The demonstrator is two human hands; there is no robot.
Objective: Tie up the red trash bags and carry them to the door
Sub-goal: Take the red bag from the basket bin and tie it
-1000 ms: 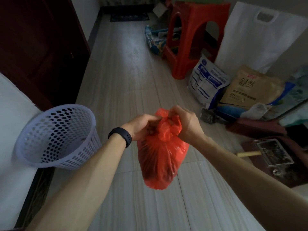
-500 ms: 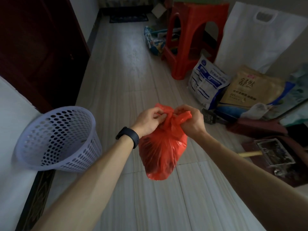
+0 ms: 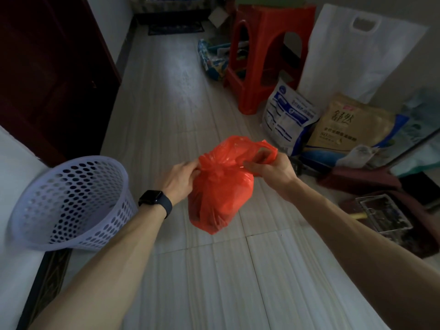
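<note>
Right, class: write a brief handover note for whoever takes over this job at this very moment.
Left hand: grip shut on one handle of the red plastic trash bag, which hangs in the air.
Right hand: shut on the other handle loop.
The lilac perforated plastic basket stands at the left.
Done: bag is out of the basket and its neck is gathered.
Left: finish the knot, carry it to the door.

Dim interior. Daylight from ahead puts a pale sheen on the floor; my view's corners darken, edges bow, slight softness.
</note>
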